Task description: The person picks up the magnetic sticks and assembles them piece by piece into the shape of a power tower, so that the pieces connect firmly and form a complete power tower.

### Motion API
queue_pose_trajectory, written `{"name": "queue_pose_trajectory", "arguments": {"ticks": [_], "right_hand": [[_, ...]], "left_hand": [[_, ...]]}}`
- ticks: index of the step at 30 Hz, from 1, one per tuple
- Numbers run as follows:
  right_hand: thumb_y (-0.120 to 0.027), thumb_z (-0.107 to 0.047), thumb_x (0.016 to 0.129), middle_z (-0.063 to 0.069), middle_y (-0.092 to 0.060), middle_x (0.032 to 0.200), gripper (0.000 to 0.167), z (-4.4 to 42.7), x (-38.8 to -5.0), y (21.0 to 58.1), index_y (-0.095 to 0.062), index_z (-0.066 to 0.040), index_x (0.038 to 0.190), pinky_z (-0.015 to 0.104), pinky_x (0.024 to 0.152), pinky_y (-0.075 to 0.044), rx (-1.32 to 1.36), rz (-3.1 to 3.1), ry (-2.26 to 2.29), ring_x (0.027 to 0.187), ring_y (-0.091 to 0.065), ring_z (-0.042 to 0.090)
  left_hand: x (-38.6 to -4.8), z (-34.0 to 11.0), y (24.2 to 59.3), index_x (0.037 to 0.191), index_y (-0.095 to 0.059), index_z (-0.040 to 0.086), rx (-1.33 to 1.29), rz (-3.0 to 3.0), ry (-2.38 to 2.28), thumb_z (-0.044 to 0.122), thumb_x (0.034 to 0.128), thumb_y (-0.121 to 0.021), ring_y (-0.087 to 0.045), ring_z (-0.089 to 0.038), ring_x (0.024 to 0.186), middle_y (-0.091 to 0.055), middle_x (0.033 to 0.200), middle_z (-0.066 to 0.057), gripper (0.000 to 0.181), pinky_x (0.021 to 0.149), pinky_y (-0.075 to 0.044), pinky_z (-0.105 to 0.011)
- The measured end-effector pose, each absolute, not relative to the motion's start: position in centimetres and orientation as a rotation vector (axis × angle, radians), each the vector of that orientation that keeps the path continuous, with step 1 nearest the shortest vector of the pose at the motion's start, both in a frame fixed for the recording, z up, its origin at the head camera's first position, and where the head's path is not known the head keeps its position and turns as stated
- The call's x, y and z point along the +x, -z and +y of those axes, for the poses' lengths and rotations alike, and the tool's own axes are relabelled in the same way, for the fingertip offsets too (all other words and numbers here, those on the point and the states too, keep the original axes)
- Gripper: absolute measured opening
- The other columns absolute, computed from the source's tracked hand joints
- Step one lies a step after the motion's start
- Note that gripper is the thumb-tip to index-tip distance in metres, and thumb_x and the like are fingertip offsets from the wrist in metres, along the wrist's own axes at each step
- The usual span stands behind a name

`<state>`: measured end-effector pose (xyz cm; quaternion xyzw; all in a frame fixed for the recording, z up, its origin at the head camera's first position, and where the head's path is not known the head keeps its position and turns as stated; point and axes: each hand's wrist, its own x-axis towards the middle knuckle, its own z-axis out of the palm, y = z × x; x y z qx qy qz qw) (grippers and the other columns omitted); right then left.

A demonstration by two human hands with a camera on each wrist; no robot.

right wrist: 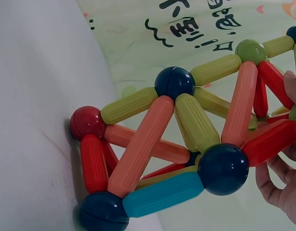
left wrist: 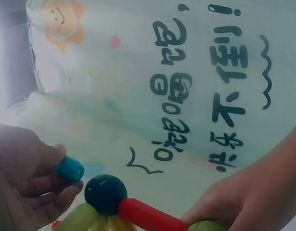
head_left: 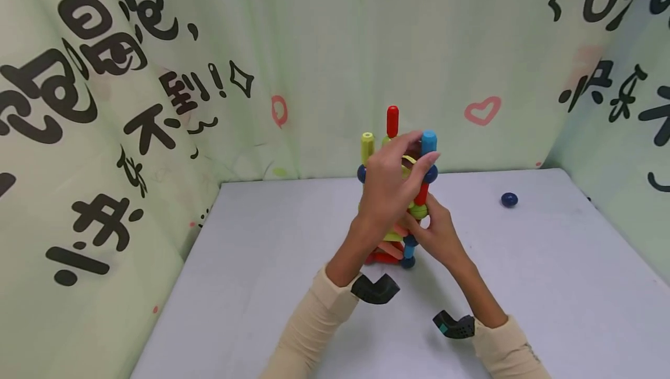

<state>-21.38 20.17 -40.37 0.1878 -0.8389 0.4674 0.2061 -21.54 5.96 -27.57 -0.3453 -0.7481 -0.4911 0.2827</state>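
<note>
A tall frame of coloured rods and balls (right wrist: 141,149) stands on the table, with red, yellow, salmon and blue rods between dark blue, green and red balls. My left hand (head_left: 389,184) is at its top, pinching a short blue rod (left wrist: 68,168) between thumb and fingers. That rod's end is close to a dark blue ball (left wrist: 105,194); whether they touch I cannot tell. Lower on the right side, my right hand (head_left: 438,231) grips the frame around a green ball (head_left: 418,211). A red rod (left wrist: 153,214) runs between those two balls.
One loose dark blue ball (head_left: 509,199) lies on the white table (head_left: 272,286), to the right of the frame. Behind the table hangs a pale green printed curtain (head_left: 324,77), close to the far edge. An upright red rod (head_left: 392,121) and yellow rod (head_left: 367,147) stick up from the top.
</note>
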Motion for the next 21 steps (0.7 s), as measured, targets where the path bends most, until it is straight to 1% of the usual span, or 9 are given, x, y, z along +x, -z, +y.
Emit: {"name": "queue_pose_trajectory", "arguments": {"ticks": [7, 9, 12, 15, 17, 19, 21], "right_hand": [[-0.068, -0.004, 0.09, 0.012, -0.065, 0.109, 0.044, 20.1, -21.4, 40.5, -0.049, -0.004, 0.13, 0.007, 0.079, -0.047, 0.532, -2.321, -1.271, 0.09, -0.053, -0.004], [-0.068, -0.004, 0.09, 0.012, -0.065, 0.109, 0.044, 20.2, -21.6, 40.4, -0.049, -0.003, 0.129, 0.007, 0.079, -0.047, 0.536, -2.323, -1.263, 0.09, -0.054, 0.0], [-0.069, -0.004, 0.089, 0.013, -0.065, 0.111, 0.046, 20.4, -21.7, 40.3, -0.048, -0.003, 0.13, 0.008, 0.08, -0.047, 0.554, -2.34, -1.248, 0.092, -0.058, 0.01], [-0.07, -0.007, 0.089, 0.013, -0.062, 0.121, 0.057, 21.2, -21.7, 40.0, -0.043, -0.006, 0.138, 0.006, 0.086, -0.042, 0.564, -2.393, -1.229, 0.105, -0.058, 0.019], [-0.073, -0.009, 0.086, 0.013, -0.059, 0.126, 0.066, 22.2, -21.7, 39.8, -0.04, -0.009, 0.144, 0.007, 0.086, -0.042, 0.578, -2.424, -1.234, 0.111, -0.054, 0.019], [-0.075, -0.011, 0.085, 0.014, -0.059, 0.128, 0.072, 23.6, -21.8, 39.7, -0.039, -0.011, 0.146, 0.008, 0.086, -0.041, 0.579, -2.438, -1.239, 0.115, -0.052, 0.015], [-0.075, -0.013, 0.086, 0.015, -0.06, 0.126, 0.066, 25.3, -22.1, 39.8, -0.044, -0.012, 0.145, 0.008, 0.085, -0.043, 0.539, -2.432, -1.243, 0.112, -0.053, 0.01]], "left_hand": [[-22.0, 6.8, 27.9, 0.119, -0.061, 0.0, -0.87, -2.13, 1.255, 0.019, 0.0917, -0.068, -0.068, -0.015, 0.093, -0.069, 0.106, -0.009, 0.034, 0.082, -0.049, -0.008], [-22.1, 6.8, 27.9, 0.12, -0.06, 0.0, -0.861, -2.132, 1.25, 0.019, 0.0918, -0.068, -0.068, -0.015, 0.093, -0.069, 0.107, -0.01, 0.035, 0.082, -0.049, -0.009], [-22.0, 6.8, 27.8, 0.12, -0.06, -0.001, -0.845, -2.133, 1.26, 0.019, 0.0919, -0.068, -0.068, -0.016, 0.093, -0.069, 0.107, -0.01, 0.035, 0.083, -0.05, -0.01], [-21.6, 6.8, 27.8, 0.123, -0.059, 0.0, -0.8, -2.147, 1.199, 0.021, 0.0924, -0.067, -0.069, -0.014, 0.094, -0.069, 0.108, -0.009, 0.038, 0.085, -0.05, -0.011], [-21.1, 6.7, 28.0, 0.124, -0.059, 0.001, -0.763, -2.13, 1.12, 0.024, 0.0926, -0.067, -0.069, -0.014, 0.096, -0.069, 0.109, -0.009, 0.04, 0.086, -0.05, -0.011], [-20.3, 6.3, 28.3, 0.123, -0.06, 0.002, -0.729, -2.056, 1.037, 0.025, 0.0925, -0.068, -0.069, -0.014, 0.097, -0.068, 0.107, -0.009, 0.039, 0.086, -0.05, -0.012], [-19.7, 5.6, 28.6, 0.116, -0.063, 0.002, -0.702, -1.924, 0.976, 0.022, 0.0927, -0.068, -0.067, -0.015, 0.096, -0.067, 0.104, -0.009, 0.032, 0.085, -0.051, -0.013]]}}
